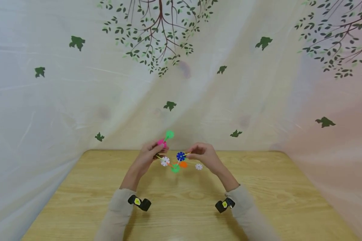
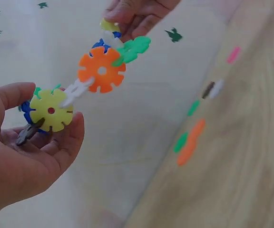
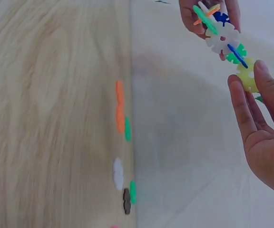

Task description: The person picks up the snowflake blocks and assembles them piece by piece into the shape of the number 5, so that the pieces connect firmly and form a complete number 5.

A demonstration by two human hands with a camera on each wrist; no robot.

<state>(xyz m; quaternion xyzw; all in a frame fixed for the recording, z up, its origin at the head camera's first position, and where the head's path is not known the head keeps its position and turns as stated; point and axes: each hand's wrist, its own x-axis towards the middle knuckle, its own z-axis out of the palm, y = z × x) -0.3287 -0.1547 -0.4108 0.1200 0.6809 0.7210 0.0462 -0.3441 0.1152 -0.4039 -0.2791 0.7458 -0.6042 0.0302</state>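
Note:
Both hands hold a joined chain of notched plastic snowflake discs up in the air. My left hand (image 1: 144,156) grips one end; in the left wrist view its thumb and fingers curl around a yellow disc (image 2: 63,107) joined to dark and blue ones. At the other end, my right hand (image 1: 205,158) pinches a pale yellow disc (image 3: 245,78) between thumb and fingers. Between the hands run an orange disc (image 2: 94,71), a white disc (image 3: 218,42), a blue disc (image 1: 181,156) and green ones. The left fingertips partly hide a pink disc (image 1: 162,144).
Several loose discs lie in a row along the far edge of the wooden table (image 1: 181,207), among them an orange disc (image 3: 120,116), a white disc (image 3: 118,173) and a dark disc (image 3: 127,201). Behind the table hangs a pale curtain (image 1: 199,110) printed with leaves.

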